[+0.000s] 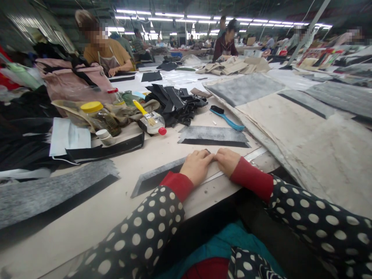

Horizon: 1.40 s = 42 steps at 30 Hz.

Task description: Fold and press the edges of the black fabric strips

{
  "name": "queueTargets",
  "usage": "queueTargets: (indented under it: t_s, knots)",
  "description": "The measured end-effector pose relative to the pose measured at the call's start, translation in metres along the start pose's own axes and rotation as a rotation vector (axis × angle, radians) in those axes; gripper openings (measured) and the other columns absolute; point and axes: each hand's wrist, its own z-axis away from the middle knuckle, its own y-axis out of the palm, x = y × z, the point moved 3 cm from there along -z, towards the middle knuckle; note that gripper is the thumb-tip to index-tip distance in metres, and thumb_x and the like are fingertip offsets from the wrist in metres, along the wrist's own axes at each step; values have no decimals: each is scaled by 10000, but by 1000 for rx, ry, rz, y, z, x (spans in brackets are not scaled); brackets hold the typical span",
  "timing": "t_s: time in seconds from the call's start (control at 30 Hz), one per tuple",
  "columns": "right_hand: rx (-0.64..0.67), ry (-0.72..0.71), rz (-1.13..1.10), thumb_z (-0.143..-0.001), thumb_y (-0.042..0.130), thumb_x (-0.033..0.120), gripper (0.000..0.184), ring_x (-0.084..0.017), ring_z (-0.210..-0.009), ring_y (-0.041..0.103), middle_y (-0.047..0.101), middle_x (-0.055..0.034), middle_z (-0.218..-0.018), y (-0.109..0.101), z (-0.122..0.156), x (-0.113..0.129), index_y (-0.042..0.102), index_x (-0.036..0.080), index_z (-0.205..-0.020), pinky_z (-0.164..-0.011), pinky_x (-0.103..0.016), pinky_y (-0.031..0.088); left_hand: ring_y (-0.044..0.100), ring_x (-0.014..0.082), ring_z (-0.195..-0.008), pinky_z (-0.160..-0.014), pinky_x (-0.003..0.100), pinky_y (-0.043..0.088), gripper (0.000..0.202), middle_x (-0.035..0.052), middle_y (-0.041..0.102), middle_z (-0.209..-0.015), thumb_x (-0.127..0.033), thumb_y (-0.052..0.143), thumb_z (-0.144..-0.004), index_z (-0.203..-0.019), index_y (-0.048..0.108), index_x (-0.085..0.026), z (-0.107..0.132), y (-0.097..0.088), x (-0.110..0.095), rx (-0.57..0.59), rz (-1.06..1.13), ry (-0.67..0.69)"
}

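A black fabric strip with a grey fuzzy band point(158, 175) lies slanted on the table before me. My left hand point(197, 166) rests over its right end, fingers bent and closed on it. My right hand point(228, 161) meets the left one there, thumb and fingers pinched together at the strip's end; the fingertips hide most of that end. Just beyond my hands lies a stack of similar grey and black strips point(213, 135). Under my right wrist a metal ruler point(257, 154) shows in part.
Left stand a yellow-lidded jar point(99, 116), a white-capped bottle point(105, 137), a face mask point(68, 137) and more grey-black strips point(58, 190). Farther off are a yellow brush point(144, 112), a black fabric pile point(177, 102) and a blue brush point(228, 119). Large cloth sheets point(270, 116) cover the right. Co-workers stand beyond.
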Motion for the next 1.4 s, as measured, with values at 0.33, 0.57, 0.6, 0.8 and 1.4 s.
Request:
queueTargets:
  t_s: [0.33,0.57,0.6,0.8,1.4]
  knots:
    - [-130,-85,-264,-722,419,79,282,-162,-761,515,570,-78,-782,4,18,-15,654,128,-870,-741,-281,424,425,188,-900,-778,332,382,323,30,495,-1073,-241,331,-862,-1166,439,-272,1,-2,-2,15,-90,49]
    - [-74,-56,-332,-710,438,83,275,-162,-751,539,602,-70,-798,2,16,-24,670,145,-846,-726,-288,439,428,197,-931,-752,339,384,303,22,488,-1087,-259,333,-866,-1140,454,-301,2,-2,-3,26,-94,29]
    - [-47,-48,-375,-703,441,82,283,-154,-742,551,611,-63,-801,2,13,-29,671,151,-852,-714,-276,445,428,197,-936,-754,341,384,304,22,486,-1089,-257,335,-865,-1142,452,-305,2,-2,-3,28,-92,23]
    - [-117,-90,-415,-748,408,122,322,-161,-780,559,614,-79,-835,5,-2,-36,645,143,-965,-720,-285,448,427,202,-956,-759,356,385,311,26,478,-1099,-246,341,-863,-1150,444,-309,4,-3,-3,32,-89,1]
    - [3,-295,-60,-789,388,99,262,-162,-708,457,549,-96,-779,6,-13,-10,634,116,-877,-702,-288,379,471,146,-911,-844,281,395,224,25,555,-967,-144,367,-837,-958,551,-186,1,-1,7,-1,111,-15]
